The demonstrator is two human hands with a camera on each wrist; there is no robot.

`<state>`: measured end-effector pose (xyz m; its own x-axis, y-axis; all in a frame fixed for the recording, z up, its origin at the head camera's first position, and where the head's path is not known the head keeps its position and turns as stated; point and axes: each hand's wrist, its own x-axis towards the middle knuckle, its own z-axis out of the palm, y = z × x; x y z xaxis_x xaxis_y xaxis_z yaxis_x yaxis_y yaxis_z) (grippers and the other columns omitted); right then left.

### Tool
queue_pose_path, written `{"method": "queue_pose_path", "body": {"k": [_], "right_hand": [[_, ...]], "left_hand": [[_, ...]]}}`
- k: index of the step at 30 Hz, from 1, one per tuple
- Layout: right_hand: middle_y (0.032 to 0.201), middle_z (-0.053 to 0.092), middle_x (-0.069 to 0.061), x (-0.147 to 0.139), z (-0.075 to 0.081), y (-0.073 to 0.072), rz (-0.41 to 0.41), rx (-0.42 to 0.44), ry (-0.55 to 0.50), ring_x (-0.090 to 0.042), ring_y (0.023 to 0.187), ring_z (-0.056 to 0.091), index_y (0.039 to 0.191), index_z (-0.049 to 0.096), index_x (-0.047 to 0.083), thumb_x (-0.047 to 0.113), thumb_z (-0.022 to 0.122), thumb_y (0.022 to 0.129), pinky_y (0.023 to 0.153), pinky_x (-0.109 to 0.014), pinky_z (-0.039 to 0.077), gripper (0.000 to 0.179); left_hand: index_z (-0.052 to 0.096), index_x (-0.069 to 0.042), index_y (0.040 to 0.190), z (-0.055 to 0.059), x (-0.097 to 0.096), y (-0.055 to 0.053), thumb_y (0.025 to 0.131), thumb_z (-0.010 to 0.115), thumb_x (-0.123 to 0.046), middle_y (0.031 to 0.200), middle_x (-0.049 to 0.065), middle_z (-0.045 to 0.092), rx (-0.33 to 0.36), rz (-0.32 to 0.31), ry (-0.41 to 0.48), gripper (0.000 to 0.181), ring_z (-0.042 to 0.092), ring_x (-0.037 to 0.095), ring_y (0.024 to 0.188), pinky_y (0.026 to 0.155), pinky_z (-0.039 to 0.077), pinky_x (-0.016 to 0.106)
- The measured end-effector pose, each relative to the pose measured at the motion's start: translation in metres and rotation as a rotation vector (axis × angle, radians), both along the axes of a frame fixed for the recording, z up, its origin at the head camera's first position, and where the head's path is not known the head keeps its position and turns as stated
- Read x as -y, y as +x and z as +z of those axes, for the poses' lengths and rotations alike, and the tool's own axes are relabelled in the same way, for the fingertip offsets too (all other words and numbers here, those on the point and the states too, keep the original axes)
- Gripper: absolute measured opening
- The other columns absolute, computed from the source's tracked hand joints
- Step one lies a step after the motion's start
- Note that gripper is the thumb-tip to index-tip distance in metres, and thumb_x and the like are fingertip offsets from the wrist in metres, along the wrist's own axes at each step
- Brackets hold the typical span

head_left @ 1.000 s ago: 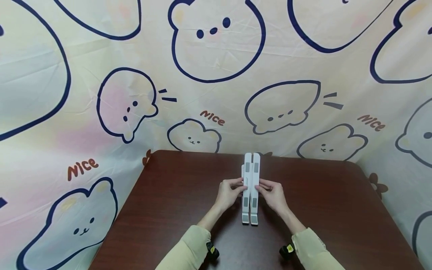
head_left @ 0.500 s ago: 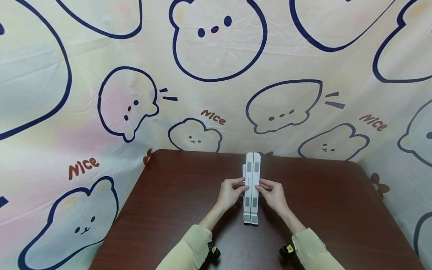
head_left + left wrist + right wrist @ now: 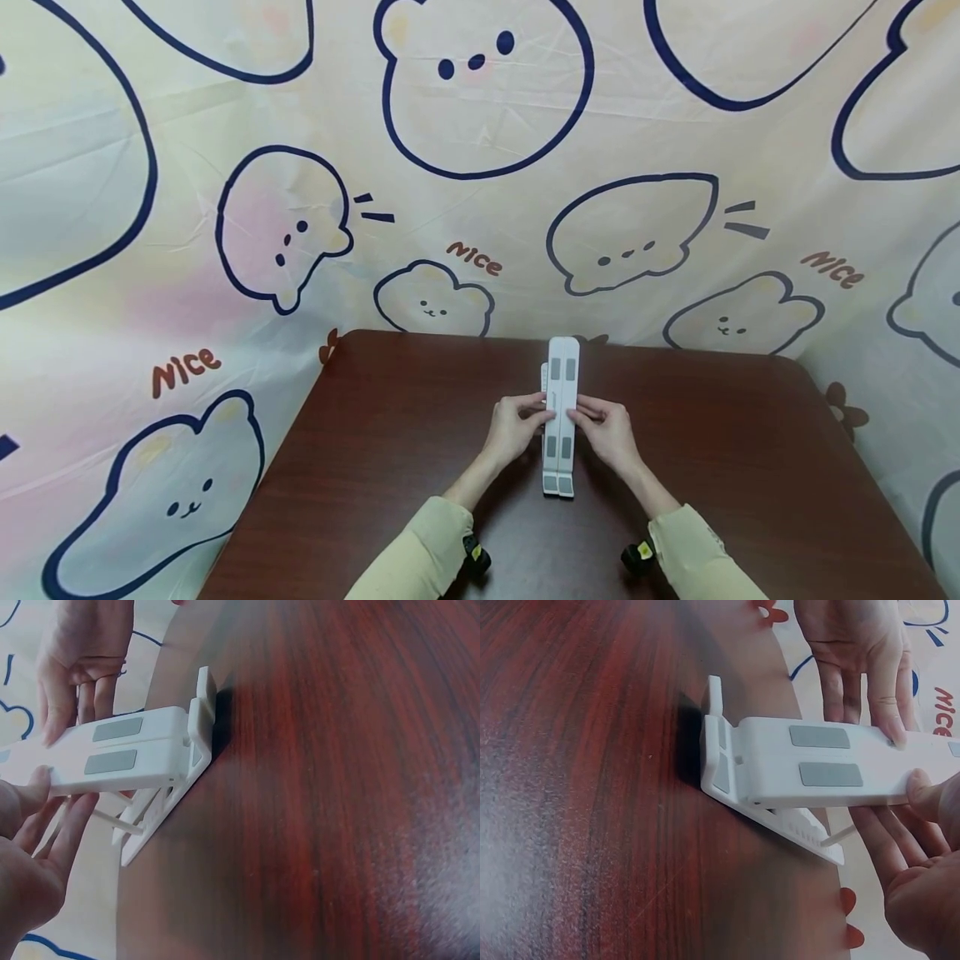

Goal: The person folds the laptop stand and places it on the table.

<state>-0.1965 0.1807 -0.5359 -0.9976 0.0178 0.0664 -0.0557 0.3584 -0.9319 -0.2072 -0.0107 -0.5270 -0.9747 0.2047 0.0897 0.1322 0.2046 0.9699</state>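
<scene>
A white folding laptop stand [image 3: 561, 393] with grey pads stands on the table, its two long bars lying side by side against each other. On its left side my left hand [image 3: 512, 429] pinches one bar, thumb on top and fingers beneath. Across from it, my right hand [image 3: 611, 435] grips the other bar in the same way. Both wrist views show the raised bars of the stand [image 3: 120, 757] tilted up from a notched lower frame [image 3: 802, 831], with thin struts between. The hooked front lips [image 3: 718, 754] sit near the tabletop.
The dark brown wooden table [image 3: 405, 417] runs back to a cloth backdrop [image 3: 480, 217] printed with bear outlines. Pale sleeves [image 3: 420, 546] cover both forearms, and a black device [image 3: 476, 557] is strapped at each wrist.
The narrow gap between the stand's two bars has closed, the left bar shifting slightly right toward the right one. Both hands keep their hold.
</scene>
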Motion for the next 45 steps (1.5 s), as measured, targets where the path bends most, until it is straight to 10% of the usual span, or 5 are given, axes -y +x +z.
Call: {"method": "queue_pose_path", "body": {"k": [13,22,27,34,45], "right_hand": [[0.127,0.079,-0.028,-0.033,0.020,-0.017,0.152,0.050,0.028,-0.038,0.109,0.082,0.140,0.070,-0.005,0.016,0.070,0.109,0.098,-0.052,0.067,0.038],[0.157,0.063,-0.026,-0.054,0.049,-0.042,0.247,0.123,-0.128,-0.037,0.138,0.070,0.160,0.053,0.002,0.030,0.062,0.114,0.120,-0.049,0.054,0.055],[0.165,0.056,-0.023,-0.052,0.057,-0.052,0.295,0.152,-0.177,-0.026,0.139,0.070,0.164,0.049,0.004,0.029,0.063,0.114,0.115,-0.033,0.057,0.057],[0.162,0.059,-0.022,-0.036,0.066,-0.056,0.264,0.090,-0.014,-0.044,0.143,0.065,0.162,0.053,0.007,0.041,0.068,0.110,0.124,-0.066,0.046,0.063],[0.152,0.067,-0.026,-0.024,0.068,-0.057,0.125,0.050,0.045,-0.046,0.142,0.064,0.152,0.062,0.002,0.031,0.072,0.109,0.119,-0.062,0.053,0.054]], "left_hand": [[0.065,0.004,0.148,-0.007,0.026,0.004,0.101,0.079,-0.008,0.118,0.026,0.081,0.007,-0.072,-0.068,0.050,0.081,0.036,0.105,0.079,0.061,0.019],[0.062,0.012,0.145,-0.023,0.052,0.014,0.103,0.075,-0.004,0.138,0.036,0.070,0.183,-0.316,-0.001,0.047,0.072,0.048,0.128,0.095,0.063,0.023],[0.060,0.014,0.147,-0.031,0.054,0.019,0.101,0.074,0.004,0.141,0.037,0.068,0.138,-0.373,0.023,0.048,0.067,0.052,0.135,0.109,0.062,0.039],[0.066,0.006,0.145,-0.036,0.047,0.029,0.095,0.085,-0.004,0.143,0.023,0.073,-0.084,-0.318,-0.188,0.054,0.069,0.039,0.137,0.117,0.056,0.053],[0.064,0.002,0.149,-0.034,0.031,0.038,0.089,0.092,-0.009,0.138,0.017,0.078,-0.034,-0.285,-0.314,0.067,0.069,0.035,0.137,0.118,0.054,0.051]]}}
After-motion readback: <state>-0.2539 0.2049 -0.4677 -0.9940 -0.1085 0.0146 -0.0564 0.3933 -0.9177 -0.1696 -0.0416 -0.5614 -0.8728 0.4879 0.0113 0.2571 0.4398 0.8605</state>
